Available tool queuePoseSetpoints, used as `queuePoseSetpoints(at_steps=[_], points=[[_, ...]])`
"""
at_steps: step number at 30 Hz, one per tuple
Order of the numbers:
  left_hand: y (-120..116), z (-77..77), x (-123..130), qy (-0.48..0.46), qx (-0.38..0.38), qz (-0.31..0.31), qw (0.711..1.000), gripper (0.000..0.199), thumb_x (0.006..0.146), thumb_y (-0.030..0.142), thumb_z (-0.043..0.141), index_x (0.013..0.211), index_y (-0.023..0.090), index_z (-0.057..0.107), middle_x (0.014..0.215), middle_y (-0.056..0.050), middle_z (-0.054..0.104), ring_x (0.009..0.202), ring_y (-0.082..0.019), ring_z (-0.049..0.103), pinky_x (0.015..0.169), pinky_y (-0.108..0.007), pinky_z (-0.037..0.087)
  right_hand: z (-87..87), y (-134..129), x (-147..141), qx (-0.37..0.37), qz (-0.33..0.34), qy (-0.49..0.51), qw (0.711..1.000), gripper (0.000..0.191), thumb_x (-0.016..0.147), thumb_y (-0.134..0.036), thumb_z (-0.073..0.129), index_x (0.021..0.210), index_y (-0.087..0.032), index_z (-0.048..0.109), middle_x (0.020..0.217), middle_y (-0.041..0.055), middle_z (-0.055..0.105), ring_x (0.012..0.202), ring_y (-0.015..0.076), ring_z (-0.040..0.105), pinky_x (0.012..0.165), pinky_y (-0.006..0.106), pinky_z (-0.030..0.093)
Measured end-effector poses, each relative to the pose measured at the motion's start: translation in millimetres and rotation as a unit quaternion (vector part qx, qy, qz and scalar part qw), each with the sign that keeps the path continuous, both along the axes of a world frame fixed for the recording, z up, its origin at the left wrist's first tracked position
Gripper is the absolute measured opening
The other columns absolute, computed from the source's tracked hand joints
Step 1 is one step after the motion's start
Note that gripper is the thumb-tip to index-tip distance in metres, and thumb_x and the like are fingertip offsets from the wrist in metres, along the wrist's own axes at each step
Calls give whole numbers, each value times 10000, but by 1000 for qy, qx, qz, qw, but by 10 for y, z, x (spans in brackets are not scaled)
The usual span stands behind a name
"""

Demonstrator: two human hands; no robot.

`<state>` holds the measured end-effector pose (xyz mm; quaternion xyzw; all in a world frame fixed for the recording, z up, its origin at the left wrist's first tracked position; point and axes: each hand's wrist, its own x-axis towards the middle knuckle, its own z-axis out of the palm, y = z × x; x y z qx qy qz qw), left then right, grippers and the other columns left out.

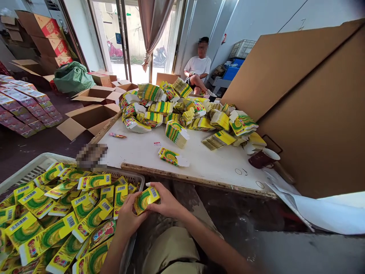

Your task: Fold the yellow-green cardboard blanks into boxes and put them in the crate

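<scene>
1. Yellow-and-green printed cardboard box (148,199), small and oblong, held in front of the lap, just beside a pale plastic basket (57,155) and short of the white-topped, wood-edged bench (137,148). Barcode panel towards the right hand.
2. Left hand (130,211): grasping the box by its left end, with fingers curled round it. Right hand (167,201): grasping the opposite end, with thumb on the near side and fingers on the far side. Something white at one right fingertip, too small to identify.
3. Seems to be at a stage of two-handed work on a single formed box. Pressing shut, turning or checking: impossible to tell, with both ends partly covered by fingers.
4. Likely calls next for light, even pressure from both hands, keeping the corners square and the thin card undented. Too hard a squeeze could buckle the panels; too loose a hold could let go of one end.
5. Close by, in the basket, a jumbled heap of similar yellow boxes (94,182). On the bench, one flattened yellow carton with white flaps (170,156), near a standing bundle of folded cartons (174,132). Farther right, a dark maroon mug (259,160), tilted on its side.
</scene>
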<state>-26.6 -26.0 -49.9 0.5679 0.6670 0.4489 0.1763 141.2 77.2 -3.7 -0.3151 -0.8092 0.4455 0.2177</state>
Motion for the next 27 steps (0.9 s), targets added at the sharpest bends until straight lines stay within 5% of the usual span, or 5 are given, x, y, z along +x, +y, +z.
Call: queuePoseSetpoints(at_steps=[3, 6, 8, 19, 27], points=[[-39, 17, -233, 68, 44, 175, 981, 560, 742, 495, 736, 1176, 170, 597, 1093, -139, 659, 1050, -335, 622, 944, -514, 486, 77, 267, -12, 43, -34, -33, 998, 827, 686, -295, 837, 1423, -251, 464, 1381, 95, 567, 1135, 223, 632, 904, 308, 539], [-83, 43, -458, 154, 46, 398, 903, 732, 737, 508, 722, 1318, 114, 512, 1336, -237, 530, 1292, -434, 451, 1074, -632, 313, 111, 756, 81, 88, -146, -77, 982, 596, 832, -281, 691, 1384, -166, 498, 1380, 143, 554, 1255, 264, 537, 1022, 380, 458], [-82, 45, -486, 172, 28, 444, 879, 824, 727, 504, 733, 1389, 108, 444, 1473, -262, 388, 1394, -459, 311, 1105, -664, 229, 75, 1076, 171, 107, -219, -117, 963, 490, 876, -226, 599, 1347, -119, 518, 1373, 190, 532, 1296, 301, 470, 1079, 445, 380], [65, -131, 36, 123, 114, 126, 978, 281, 891, 336, 614, 1136, 199, 636, 1190, -130, 624, 1162, -290, 566, 1023, -477, 437, -256, 1329, 277, 142, -307, -171, 925, 434, 733, -85, 667, 1151, -158, 579, 1152, 133, 584, 1109, 276, 530, 969, 383, 413], [28, -187, 61, -136, 41, 45, 989, 348, 795, 357, 730, 1116, 229, 680, 1122, -101, 686, 1015, -255, 655, 871, -377, 540, -94, 1018, 275, 150, -285, -64, 944, 534, 736, -101, 635, 1226, -150, 429, 1110, 113, 549, 1043, 252, 512, 962, 433, 436]])
